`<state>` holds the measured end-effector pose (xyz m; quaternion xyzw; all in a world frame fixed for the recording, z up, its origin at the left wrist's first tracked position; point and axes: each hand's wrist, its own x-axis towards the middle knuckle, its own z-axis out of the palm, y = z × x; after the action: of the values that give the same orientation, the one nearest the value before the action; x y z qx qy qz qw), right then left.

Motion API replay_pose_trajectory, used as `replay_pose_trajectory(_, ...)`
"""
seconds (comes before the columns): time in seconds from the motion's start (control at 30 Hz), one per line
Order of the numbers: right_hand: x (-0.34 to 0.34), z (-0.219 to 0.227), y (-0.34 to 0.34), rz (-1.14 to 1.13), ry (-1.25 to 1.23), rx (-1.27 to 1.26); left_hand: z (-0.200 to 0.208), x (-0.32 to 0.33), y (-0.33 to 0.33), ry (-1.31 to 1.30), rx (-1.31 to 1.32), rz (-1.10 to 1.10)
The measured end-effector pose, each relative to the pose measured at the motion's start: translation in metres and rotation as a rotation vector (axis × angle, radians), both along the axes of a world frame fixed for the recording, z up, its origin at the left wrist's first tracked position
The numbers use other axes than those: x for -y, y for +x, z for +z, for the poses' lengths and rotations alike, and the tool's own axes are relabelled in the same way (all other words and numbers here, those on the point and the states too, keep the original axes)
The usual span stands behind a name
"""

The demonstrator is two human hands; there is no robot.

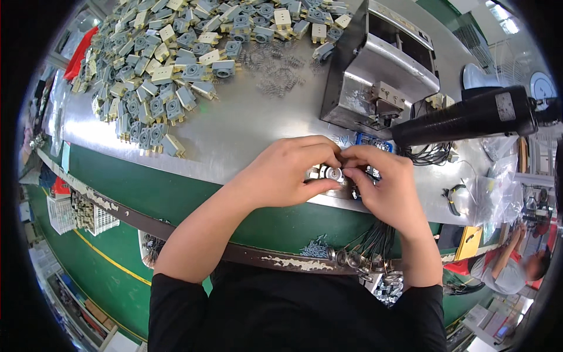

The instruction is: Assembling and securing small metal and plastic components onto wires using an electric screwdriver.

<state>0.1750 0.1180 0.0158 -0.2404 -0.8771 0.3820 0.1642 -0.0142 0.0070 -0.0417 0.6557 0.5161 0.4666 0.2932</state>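
Observation:
Near the front edge of the metal worktop, my two hands meet around a small round silvery part (333, 174) with a ringed top. My left hand (287, 171) pinches its left side between thumb and fingers. From the right, the fingertips of my right hand (382, 179) press on the same part. Its underside is hidden by the fingers. Just behind my right hand lies something blue (373, 142), partly covered, with small screws (345, 141) beside it.
Grey and cream block-shaped parts (176, 70) are heaped at the far left, beside loose coil springs (278, 70). A metal machine (381, 70) and black powered screwdriver (463, 119) stand right. Pliers (453, 199) and plastic bags (498, 196) lie farther right. Wired round metal parts (358, 258) sit nearest me.

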Motion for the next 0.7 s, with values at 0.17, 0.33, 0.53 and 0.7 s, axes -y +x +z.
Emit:
replay_pose_trajectory(0.17,0.003,-0.003,0.003,0.014,0.067,0.007,0.002,-0.002,0.002,-0.022,-0.019,0.0)
replay_pose_trajectory(0.33,0.014,-0.013,0.007,-0.151,0.074,-0.103,-0.002,-0.003,0.002,0.059,-0.037,-0.03)
replay_pose_trajectory(0.53,-0.013,0.003,0.036,-0.179,0.478,-0.527,0.003,-0.004,-0.002,0.049,-0.068,-0.052)
replay_pose_trajectory(0.7,-0.051,0.044,0.003,-0.284,-0.497,-0.978,-0.002,-0.004,-0.003,0.066,-0.071,-0.055)
